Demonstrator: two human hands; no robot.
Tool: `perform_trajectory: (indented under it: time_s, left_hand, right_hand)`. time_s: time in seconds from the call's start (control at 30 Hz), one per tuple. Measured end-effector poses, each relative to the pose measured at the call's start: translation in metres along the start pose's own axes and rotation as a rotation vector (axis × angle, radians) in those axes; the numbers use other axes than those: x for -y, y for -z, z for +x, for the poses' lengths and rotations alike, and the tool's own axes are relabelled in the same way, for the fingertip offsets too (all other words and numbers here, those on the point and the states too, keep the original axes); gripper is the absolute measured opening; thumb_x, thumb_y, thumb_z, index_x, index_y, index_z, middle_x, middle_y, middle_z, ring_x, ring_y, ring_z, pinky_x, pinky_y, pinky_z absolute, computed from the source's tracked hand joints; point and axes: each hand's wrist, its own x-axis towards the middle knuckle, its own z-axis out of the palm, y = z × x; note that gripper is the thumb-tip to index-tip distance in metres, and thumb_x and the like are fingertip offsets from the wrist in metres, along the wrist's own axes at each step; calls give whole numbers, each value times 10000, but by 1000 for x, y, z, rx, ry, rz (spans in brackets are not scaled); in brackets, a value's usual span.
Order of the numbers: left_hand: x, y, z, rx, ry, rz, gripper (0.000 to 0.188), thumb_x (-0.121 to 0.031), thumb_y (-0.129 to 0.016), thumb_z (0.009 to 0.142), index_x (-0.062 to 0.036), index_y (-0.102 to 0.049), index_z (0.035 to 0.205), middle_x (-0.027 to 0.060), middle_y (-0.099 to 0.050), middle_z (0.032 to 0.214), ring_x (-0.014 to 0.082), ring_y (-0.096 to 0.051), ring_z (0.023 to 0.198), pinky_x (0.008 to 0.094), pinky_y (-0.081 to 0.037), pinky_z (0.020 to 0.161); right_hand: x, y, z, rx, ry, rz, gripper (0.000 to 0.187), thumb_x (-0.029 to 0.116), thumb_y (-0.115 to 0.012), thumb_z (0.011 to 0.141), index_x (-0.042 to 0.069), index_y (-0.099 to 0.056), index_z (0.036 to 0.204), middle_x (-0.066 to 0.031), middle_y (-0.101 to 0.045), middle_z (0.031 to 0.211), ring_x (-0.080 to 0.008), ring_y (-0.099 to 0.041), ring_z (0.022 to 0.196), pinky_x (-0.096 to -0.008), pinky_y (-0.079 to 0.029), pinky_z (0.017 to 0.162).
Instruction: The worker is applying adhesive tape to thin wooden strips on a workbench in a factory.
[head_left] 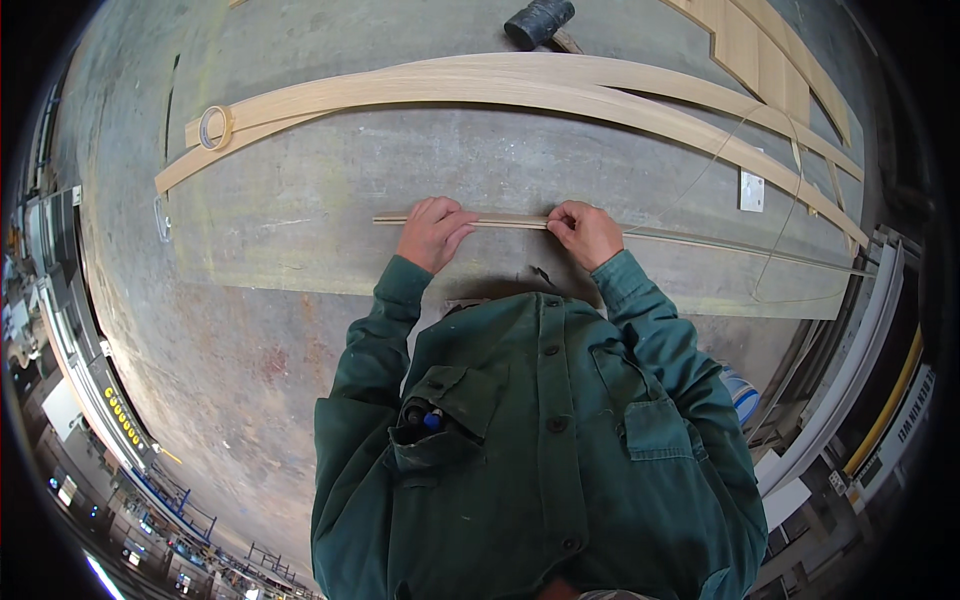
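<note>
A thin, narrow wooden strip lies crosswise in front of me, its left end just past my left hand. My left hand is closed round the strip near that end, thumb along the near side. Farther right, my right hand pinches the same strip between thumb and fingertips. Beyond the right hand a thin length runs on toward the right edge of the work surface. Whether the strip is one piece or several layers pressed together, I cannot tell.
Long pale wooden boards cross beyond my hands, with a tape roll at their left end. A black-headed mallet lies at the far side. To the right are a small metal plate, looping thin banding and more boards.
</note>
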Motion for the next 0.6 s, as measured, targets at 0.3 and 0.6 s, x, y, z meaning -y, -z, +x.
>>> perform_trajectory:
  time_s: [0.3, 0.6]
  left_hand:
    - [1, 0, -1, -1, 5, -4, 189, -119, -743, 761, -100, -688, 941, 65, -576, 896, 273, -563, 859, 381, -451, 759]
    - [2, 0, 0, -11, 11, -20, 201, -113, -747, 754, -104, -689, 946, 67, -576, 903, 272, -562, 857, 377, -456, 750]
  right_hand:
    - [-6, -3, 9, 62, -31, 1, 158, 264, -636, 825, 139, -714, 882, -102, -696, 849, -307, -662, 814, -410, -523, 721]
    - [-4, 0, 12, 94, -52, -38, 159, 269, -638, 823, 151, -722, 888, -101, -703, 845, -311, -668, 813, -409, -530, 722]
